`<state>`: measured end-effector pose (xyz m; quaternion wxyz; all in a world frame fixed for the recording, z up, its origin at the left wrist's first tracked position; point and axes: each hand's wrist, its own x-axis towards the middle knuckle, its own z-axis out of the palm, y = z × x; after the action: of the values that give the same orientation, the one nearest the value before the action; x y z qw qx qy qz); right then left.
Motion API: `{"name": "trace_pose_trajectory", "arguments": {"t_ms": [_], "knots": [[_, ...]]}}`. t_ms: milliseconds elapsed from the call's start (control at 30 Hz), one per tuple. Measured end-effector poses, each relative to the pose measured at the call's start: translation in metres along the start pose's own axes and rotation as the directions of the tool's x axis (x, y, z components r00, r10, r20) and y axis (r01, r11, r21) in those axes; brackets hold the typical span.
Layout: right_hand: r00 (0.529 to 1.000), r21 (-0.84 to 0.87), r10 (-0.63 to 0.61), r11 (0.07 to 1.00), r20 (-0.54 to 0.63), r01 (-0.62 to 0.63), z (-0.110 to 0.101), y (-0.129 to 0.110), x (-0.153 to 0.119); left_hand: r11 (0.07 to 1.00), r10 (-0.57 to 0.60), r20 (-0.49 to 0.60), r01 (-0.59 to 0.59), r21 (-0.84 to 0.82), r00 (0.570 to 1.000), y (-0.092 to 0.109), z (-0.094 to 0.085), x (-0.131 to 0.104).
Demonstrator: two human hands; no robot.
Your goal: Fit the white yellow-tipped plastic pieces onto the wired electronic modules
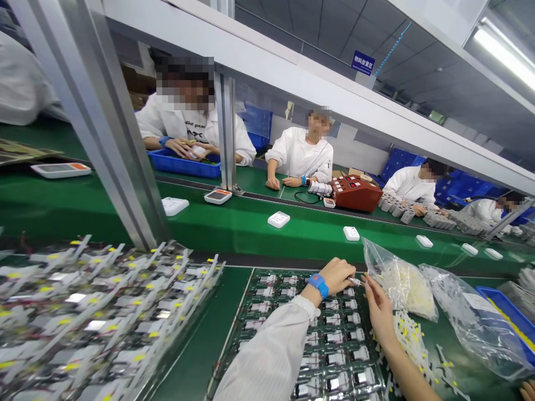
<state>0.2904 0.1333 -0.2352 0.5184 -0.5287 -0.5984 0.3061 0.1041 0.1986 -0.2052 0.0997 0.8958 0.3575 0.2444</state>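
My left hand (334, 277), with a blue wristband (319, 285) and a white sleeve, reaches over the far right of a clear plastic tray (246, 295). Its fingers pinch a small white part (355, 282). From the other side my right hand (377, 305) meets it, thumb and forefinger closed at the part's right end. Rows of small white-and-black components (334, 337) with thin wires fill the tray below. Beside my right forearm lies a loose pile of white strips with yellow bits (412, 340). The part's details are too small to make out.
Left stands a stack of trays (96, 323) with white strips across it. At right are clear bags (407, 284) and a blue bin (510, 317). White devices (278, 219) lie along the green belt (309, 239). Metal posts (96, 111) rise before several co-workers. A fingertip (529, 389) shows bottom right.
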Motion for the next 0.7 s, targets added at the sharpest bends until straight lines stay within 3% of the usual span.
{"name": "trace_pose_trajectory", "arguments": {"t_ms": [200,700], "knots": [[0.999,0.129,0.034,0.991,-0.01,-0.033,0.002,0.0,0.0,0.998,0.054,-0.017,-0.054,-0.02,0.998,0.001,0.003,0.0],[0.996,0.196,0.088,0.977,-0.021,-0.082,0.004,-0.01,-0.003,0.995,0.077,-0.028,-0.079,-0.056,0.997,-0.002,0.004,-0.001]]}}
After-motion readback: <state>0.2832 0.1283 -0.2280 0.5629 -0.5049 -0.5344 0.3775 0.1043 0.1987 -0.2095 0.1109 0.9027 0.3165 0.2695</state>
